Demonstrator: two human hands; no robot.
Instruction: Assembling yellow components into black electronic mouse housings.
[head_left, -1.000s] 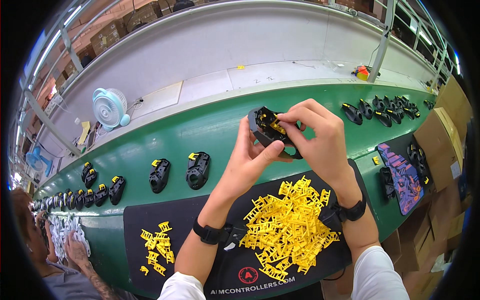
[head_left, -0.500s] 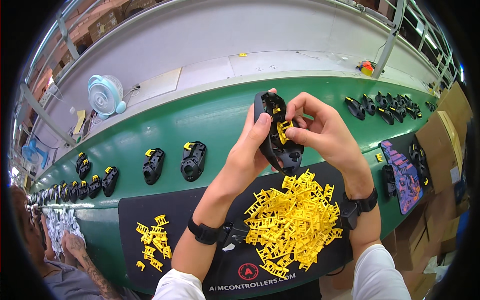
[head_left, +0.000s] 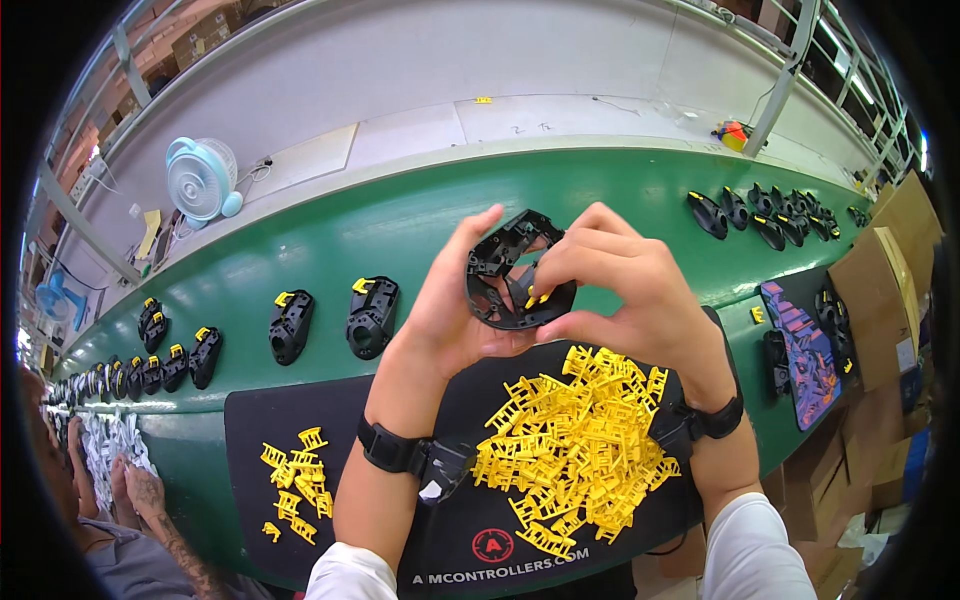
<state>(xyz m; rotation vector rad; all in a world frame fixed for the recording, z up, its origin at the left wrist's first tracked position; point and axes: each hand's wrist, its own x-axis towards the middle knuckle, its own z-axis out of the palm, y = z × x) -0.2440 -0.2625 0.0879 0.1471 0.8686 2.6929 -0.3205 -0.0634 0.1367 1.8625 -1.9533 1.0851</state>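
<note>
Above the mat, my left hand grips a black plastic shell, like a computer mouse housing, with its hollow inner side showing. My right hand reaches over the shell's right side. Its thumb and fingers pinch a small yellow plastic clip at the inside of the shell; the fingers hide most of it. Below, a large pile of yellow ladder-shaped clips covers the middle of the black mat. A smaller group of yellow clips lies to its left.
Black shells with yellow parts line the green bench on the left; more shells stand far right. A pale blue fan is at the back left. Cardboard boxes flank the right side. A co-worker's arm is lower left.
Both hands have brought the shell lower and a little left, and it is tilted differently. The yellow clip, plainly visible before, is now mostly covered by my right fingers.
</note>
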